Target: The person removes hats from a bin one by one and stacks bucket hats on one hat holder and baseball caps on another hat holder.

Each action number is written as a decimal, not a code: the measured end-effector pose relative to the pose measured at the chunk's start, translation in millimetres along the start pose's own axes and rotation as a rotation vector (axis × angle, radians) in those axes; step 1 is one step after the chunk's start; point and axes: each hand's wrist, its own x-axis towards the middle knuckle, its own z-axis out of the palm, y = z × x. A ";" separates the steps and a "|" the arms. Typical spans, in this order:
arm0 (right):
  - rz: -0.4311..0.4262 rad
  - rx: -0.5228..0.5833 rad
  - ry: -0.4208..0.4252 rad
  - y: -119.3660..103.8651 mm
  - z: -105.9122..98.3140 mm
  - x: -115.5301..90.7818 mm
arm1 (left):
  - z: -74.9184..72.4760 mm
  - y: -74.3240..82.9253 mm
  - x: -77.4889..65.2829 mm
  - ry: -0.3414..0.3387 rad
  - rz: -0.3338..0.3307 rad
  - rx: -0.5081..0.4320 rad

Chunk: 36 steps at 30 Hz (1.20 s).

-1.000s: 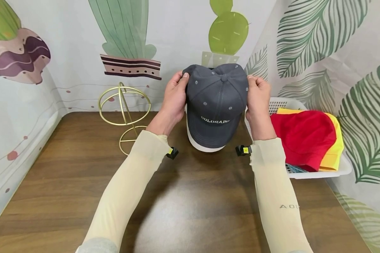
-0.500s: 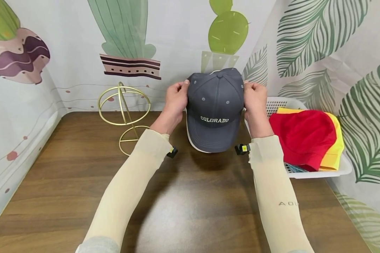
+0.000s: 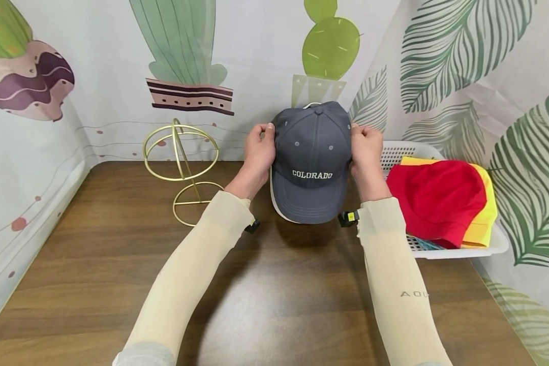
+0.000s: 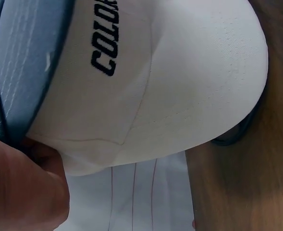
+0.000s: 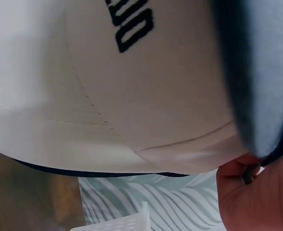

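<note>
A dark grey-blue baseball cap (image 3: 311,157), lettered COLORADO, sits over a white cap (image 4: 189,82) with similar lettering in black. My left hand (image 3: 260,150) pinches the dark cap's left side and my right hand (image 3: 366,150) its right side, thumbs uppermost. In the head view the dark cap hides most of the white one; a pale sliver shows along the brim's left edge. Both wrist views show the dark brim hanging apart from the white front beneath it. Below the white brim in the left wrist view, a dark curved edge (image 4: 242,130) peeks out. Whatever supports the caps is hidden.
A gold wire stand (image 3: 183,168) with round rings is to the left on the wooden table (image 3: 119,264). At the right, a white perforated basket (image 3: 494,249) contains a red hat (image 3: 439,198) over a yellow one (image 3: 482,223). Printed cloth backs the table.
The dark cap has come down slightly and straightened, its lettering now facing forward. Its brim covers more of the white brim below. Both hands have moved down with it, keeping their hold.
</note>
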 end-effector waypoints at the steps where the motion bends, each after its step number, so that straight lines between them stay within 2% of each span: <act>1: 0.001 -0.003 0.007 1.1 0.6 0.2 | 0.7 -0.9 -0.1 0.005 0.003 -0.001; 8: -0.004 -0.029 0.060 9.0 3.1 3.0 | 5.2 -5.8 -0.5 0.036 0.029 0.048; 15: -0.025 -0.028 0.042 17.8 5.7 3.6 | 5.9 -8.9 -1.9 0.042 0.053 0.079; 23: -0.057 -0.015 0.080 25.5 7.7 4.3 | 4.7 -13.9 0.6 0.055 0.047 0.186; 32: -0.059 -0.081 0.081 31.6 8.1 5.3 | 1.8 -24.3 2.5 0.069 0.123 0.293; 36: -0.076 -0.105 0.089 35.2 9.0 6.3 | 0.5 -29.7 3.3 0.072 0.135 0.320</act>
